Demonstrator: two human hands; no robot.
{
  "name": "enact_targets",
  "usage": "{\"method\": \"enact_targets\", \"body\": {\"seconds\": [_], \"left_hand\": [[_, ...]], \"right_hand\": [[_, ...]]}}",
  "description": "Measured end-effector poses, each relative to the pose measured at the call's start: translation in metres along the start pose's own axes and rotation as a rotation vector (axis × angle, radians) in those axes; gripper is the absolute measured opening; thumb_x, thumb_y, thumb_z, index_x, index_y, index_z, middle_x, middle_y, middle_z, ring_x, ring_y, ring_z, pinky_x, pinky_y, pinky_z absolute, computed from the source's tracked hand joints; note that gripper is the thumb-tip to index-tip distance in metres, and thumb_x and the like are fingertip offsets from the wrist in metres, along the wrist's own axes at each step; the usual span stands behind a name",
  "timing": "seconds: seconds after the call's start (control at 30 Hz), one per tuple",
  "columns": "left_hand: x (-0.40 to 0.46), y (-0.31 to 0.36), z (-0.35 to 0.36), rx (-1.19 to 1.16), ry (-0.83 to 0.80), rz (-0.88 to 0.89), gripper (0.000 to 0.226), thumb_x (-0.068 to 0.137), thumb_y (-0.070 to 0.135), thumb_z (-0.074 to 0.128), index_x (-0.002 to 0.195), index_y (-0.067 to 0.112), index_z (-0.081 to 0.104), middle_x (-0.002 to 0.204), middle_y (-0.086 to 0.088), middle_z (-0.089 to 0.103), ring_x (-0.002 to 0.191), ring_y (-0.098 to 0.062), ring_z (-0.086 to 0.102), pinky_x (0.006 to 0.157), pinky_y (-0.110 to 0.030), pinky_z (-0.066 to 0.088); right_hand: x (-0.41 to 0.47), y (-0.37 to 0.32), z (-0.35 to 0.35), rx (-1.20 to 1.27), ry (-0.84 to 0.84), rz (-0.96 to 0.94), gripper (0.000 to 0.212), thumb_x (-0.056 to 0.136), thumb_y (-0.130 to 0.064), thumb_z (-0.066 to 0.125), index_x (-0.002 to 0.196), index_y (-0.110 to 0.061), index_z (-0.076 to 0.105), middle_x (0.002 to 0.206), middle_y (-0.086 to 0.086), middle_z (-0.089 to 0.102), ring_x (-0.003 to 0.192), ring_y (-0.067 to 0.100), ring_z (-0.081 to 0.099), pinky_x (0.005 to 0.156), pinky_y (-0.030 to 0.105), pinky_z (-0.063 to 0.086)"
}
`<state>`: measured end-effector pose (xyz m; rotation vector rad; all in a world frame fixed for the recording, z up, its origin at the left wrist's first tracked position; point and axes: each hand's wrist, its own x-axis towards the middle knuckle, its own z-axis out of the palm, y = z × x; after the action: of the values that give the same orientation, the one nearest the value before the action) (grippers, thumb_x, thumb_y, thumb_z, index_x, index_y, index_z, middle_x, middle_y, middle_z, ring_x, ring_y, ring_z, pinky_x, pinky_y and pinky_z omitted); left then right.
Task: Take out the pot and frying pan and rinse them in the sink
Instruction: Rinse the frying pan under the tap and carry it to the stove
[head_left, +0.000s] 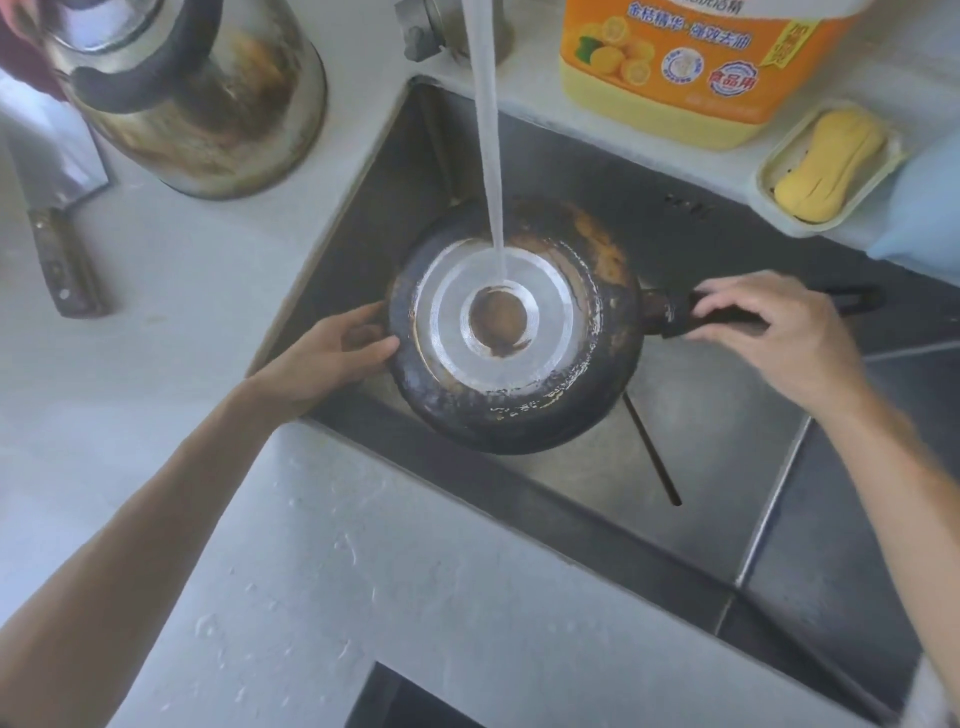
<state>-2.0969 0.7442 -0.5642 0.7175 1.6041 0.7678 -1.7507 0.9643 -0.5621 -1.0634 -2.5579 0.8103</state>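
Observation:
A black frying pan (587, 358) lies upside down in the steel sink (727, 457), its scorched base facing up. A stream of tap water (485, 156) falls onto the middle of the base and spreads in a ring. My left hand (332, 353) holds the pan's left rim, thumb on top. My right hand (779, 332) grips the black handle (852, 299), which points right. A stained steel kettle-like pot (208, 98) with a black handle stands on the counter at the upper left.
A cleaver (57, 208) lies on the counter at the far left. An orange detergent bottle (691, 62) and a yellow soap bar in a dish (831, 166) sit behind the sink. A dark stick (654, 452) lies on the sink floor.

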Motion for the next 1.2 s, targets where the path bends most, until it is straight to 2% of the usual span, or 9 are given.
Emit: {"method": "enact_targets", "body": {"seconds": [0.2,0.3,0.37,0.47,0.6,0.8,0.93,1.07,1.2], "left_hand": [[0.003,0.012,-0.001,0.011,0.023,0.137,0.037,0.087,0.018,0.06,0.124,0.025,0.058,0.118,0.009,0.068,0.112,-0.007,0.062,0.091,-0.019,0.049],[0.009,0.02,-0.003,0.033,0.064,0.179,0.043,0.082,0.015,0.07,0.123,0.022,0.059,0.114,0.009,0.069,0.106,-0.01,0.065,0.091,-0.021,0.049],[0.013,0.026,-0.006,0.046,0.087,0.203,0.048,0.073,0.017,0.079,0.116,0.026,0.06,0.109,0.011,0.069,0.101,-0.011,0.066,0.089,-0.023,0.051],[0.022,0.033,-0.007,0.155,0.041,0.241,0.053,0.061,0.015,0.087,0.103,0.028,0.057,0.097,0.018,0.069,0.095,-0.005,0.066,0.086,-0.02,0.053],[0.038,0.021,0.001,0.623,-0.022,0.339,0.04,0.065,0.006,0.083,0.086,0.025,0.055,0.084,0.015,0.062,0.08,0.012,0.058,0.073,-0.002,0.041],[0.057,-0.008,0.008,1.047,-0.009,0.481,0.025,0.067,-0.009,0.067,0.072,0.012,0.054,0.108,-0.01,0.052,0.086,-0.014,0.052,0.067,-0.015,0.035],[0.068,-0.016,0.007,1.031,0.173,0.435,0.024,0.067,-0.011,0.061,0.078,0.011,0.057,0.13,-0.014,0.049,0.108,-0.022,0.055,0.079,-0.027,0.043],[0.077,-0.015,0.004,1.129,0.093,0.349,0.033,0.065,-0.012,0.055,0.091,0.006,0.065,0.1,-0.012,0.065,0.089,-0.033,0.064,0.073,-0.037,0.048],[0.081,-0.019,0.007,1.117,0.041,0.238,0.044,0.085,-0.004,0.052,0.127,0.008,0.058,0.133,-0.011,0.058,0.117,-0.029,0.058,0.1,-0.035,0.042]], "right_hand": [[-0.017,-0.003,-0.004,0.045,0.037,0.068,0.033,0.072,-0.027,0.075,0.098,-0.031,0.056,0.101,-0.051,0.046,0.105,0.019,0.055,0.089,0.025,0.039],[-0.029,0.0,0.008,0.142,0.027,0.173,0.054,0.072,-0.024,0.077,0.106,-0.052,0.046,0.103,-0.038,0.054,0.104,0.012,0.053,0.09,0.023,0.036],[-0.034,0.006,0.021,0.09,-0.024,0.168,0.054,0.072,-0.023,0.077,0.118,-0.037,0.052,0.104,-0.014,0.059,0.101,0.016,0.054,0.087,0.026,0.035],[-0.039,0.023,0.041,-0.099,-0.112,0.018,0.037,0.073,-0.022,0.075,0.104,-0.006,0.063,0.094,0.009,0.062,0.089,0.033,0.057,0.078,0.035,0.038],[-0.045,0.039,0.053,-0.25,-0.205,-0.039,0.039,0.065,-0.001,0.079,0.098,-0.011,0.06,0.087,0.008,0.061,0.08,0.031,0.057,0.069,0.03,0.027],[-0.044,0.034,0.059,-0.254,-0.24,0.067,0.039,0.073,-0.004,0.074,0.099,-0.02,0.049,0.077,0.002,0.071,0.068,0.026,0.064,0.072,0.029,0.027],[-0.044,0.033,0.067,-0.163,-0.228,0.147,0.033,0.077,-0.02,0.073,0.102,-0.024,0.052,0.096,0.002,0.073,0.084,0.025,0.066,0.081,0.031,0.032],[-0.05,0.03,0.081,-0.118,-0.2,0.146,0.04,0.074,-0.03,0.077,0.108,-0.023,0.056,0.102,0.0,0.072,0.09,0.024,0.065,0.083,0.031,0.031],[-0.062,0.029,0.099,-0.117,-0.133,0.174,0.047,0.072,-0.022,0.078,0.116,-0.019,0.062,0.101,0.003,0.072,0.092,0.028,0.064,0.079,0.027,0.024]]}}
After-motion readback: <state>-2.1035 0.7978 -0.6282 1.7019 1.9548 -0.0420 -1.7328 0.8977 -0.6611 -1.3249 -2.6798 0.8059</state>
